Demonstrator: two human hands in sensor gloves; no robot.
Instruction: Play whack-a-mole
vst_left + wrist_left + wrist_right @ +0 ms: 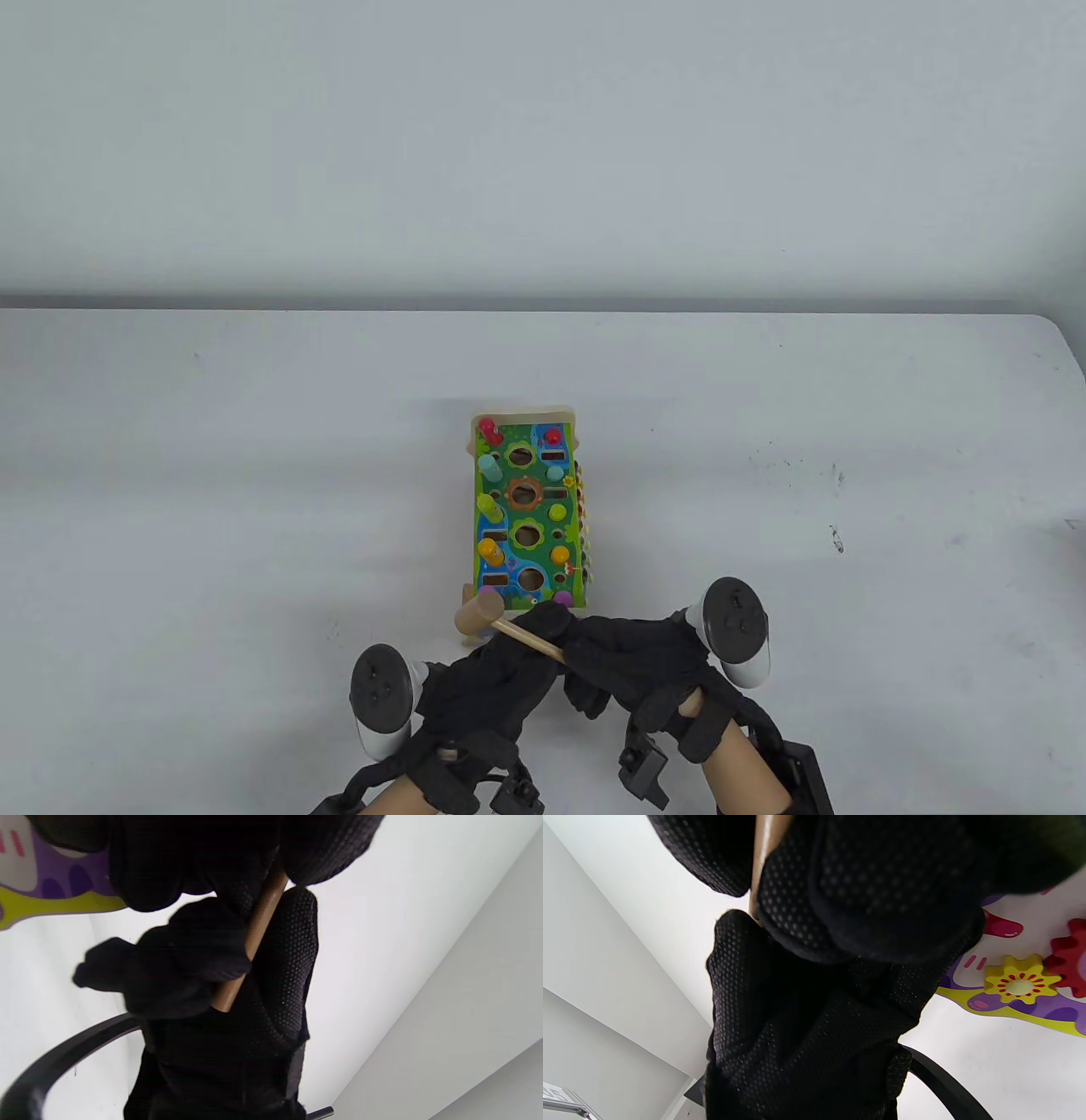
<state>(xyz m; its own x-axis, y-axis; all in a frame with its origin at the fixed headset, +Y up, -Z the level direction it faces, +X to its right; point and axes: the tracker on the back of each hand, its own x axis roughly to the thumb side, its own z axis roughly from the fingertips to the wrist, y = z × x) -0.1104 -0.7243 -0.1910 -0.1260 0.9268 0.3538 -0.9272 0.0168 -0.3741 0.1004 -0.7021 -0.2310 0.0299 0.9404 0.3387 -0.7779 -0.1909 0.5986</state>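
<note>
Gripping the thin stick of a small wooden hammer (501, 622), both gloved hands meet just in front of the toy board (528, 509). The left hand (479, 692) has its fingers (186, 963) curled tight round the stick, and the right hand (645, 671) closes its fingers (814, 899) on the same stick beside them. Beyond the left fingertips, the round hammer head (477, 613) hovers just off the near end of the board, where coloured pegs (490, 550) stand up between round holes. The hammer looks light, stiff and smooth, so it could twist in the gloves; holding nearer the stick's free end should give a better swing, with one hand probably enough.
</note>
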